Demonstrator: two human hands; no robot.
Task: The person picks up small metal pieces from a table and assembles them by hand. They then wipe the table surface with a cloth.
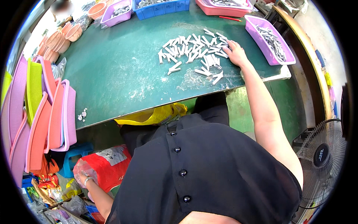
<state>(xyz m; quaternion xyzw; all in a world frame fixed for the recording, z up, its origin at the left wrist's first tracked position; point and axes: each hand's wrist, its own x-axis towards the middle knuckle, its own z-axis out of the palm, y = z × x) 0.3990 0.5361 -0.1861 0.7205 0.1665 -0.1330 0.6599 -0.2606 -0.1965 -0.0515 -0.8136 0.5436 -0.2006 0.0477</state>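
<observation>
The right hand (235,53) is laid at the right edge of a heap of grey parts (194,48) spread on the green table (123,67). Its fingers are extended and slightly parted, placed against the outermost pieces; nothing is seen clasped. The left hand (82,178) is placed at the mouth of a red bag (115,168), partly veiled by clear plastic; its grip cannot be told. More parts are contained in the purple basket (290,59) at right.

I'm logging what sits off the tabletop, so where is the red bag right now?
In the head view, the red bag is at the lower left, between the blue stool and the person's black top, with the left hand at its open end.
</observation>
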